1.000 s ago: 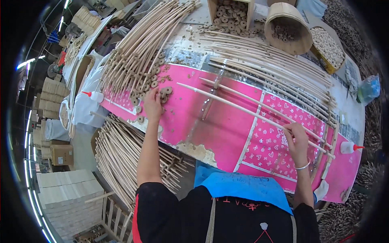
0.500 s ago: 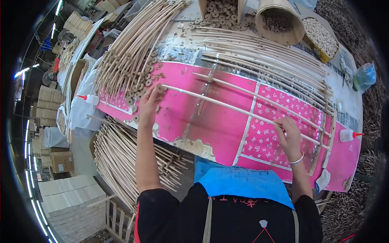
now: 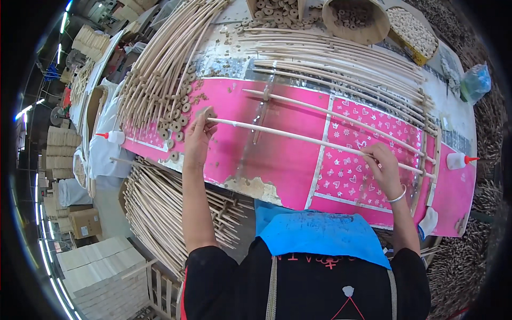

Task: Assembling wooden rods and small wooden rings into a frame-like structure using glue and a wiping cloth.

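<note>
A long wooden rod [image 3: 298, 137] lies slanting across the pink table cover. My right hand [image 3: 383, 166] pinches it between thumb and fingers, toward its right end. At the left end, my left hand [image 3: 197, 141] holds a small wooden disc [image 3: 209, 113] against the rod's tip. Whether the tip is inside the disc's hole I cannot tell. Beyond it a second rod [image 3: 330, 113] runs alongside, its left part over a narrow strip [image 3: 261, 114]. The right ends of both reach a wooden frame [image 3: 436, 157].
Many rods with discs [image 3: 160, 69] pile at the far left; further rods [image 3: 341, 69] lie behind. Beyond stand a tub of discs [image 3: 354, 40] and a tray of pale pieces [image 3: 413, 32]. Red-tipped bottles sit left [image 3: 116, 137] and right [image 3: 457, 160]. More rods [image 3: 170, 208] lie below the table's left edge.
The whole view has shifted and turned slightly. More of the disc shows above my left fingers. My right hand keeps its pinch on the rod, close to the same spot.
</note>
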A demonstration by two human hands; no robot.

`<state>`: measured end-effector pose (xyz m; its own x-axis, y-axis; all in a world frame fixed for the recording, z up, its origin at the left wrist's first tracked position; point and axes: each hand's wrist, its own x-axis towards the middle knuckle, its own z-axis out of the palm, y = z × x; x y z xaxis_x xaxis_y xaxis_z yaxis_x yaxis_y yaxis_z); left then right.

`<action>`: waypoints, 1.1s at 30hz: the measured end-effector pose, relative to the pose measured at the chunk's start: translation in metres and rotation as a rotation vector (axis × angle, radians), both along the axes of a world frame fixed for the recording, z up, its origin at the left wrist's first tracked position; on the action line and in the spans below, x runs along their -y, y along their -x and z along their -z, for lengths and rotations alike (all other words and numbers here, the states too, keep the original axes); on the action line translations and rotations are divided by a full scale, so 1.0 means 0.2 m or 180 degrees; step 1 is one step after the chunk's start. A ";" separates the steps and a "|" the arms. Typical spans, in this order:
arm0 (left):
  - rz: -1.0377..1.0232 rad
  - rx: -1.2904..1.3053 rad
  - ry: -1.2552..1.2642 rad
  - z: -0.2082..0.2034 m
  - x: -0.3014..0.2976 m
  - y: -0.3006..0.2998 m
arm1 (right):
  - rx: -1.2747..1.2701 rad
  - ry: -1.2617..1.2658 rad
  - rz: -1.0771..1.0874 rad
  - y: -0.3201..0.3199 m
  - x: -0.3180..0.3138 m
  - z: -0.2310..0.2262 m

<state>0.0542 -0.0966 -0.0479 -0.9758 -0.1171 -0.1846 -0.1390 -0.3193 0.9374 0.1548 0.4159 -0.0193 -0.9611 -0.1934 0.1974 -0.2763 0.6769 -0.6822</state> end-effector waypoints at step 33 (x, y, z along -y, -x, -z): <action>0.0156 0.0118 -0.0071 0.26 -0.08 0.03 | -0.0664 -0.0287 0.0263 0.13 0.03 0.16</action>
<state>0.0490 -0.0808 -0.1002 -0.9727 -0.0649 -0.2228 -0.1896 -0.3319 0.9241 0.1297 0.4094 -0.0517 -0.9146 -0.1415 0.3789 -0.3461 0.7586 -0.5520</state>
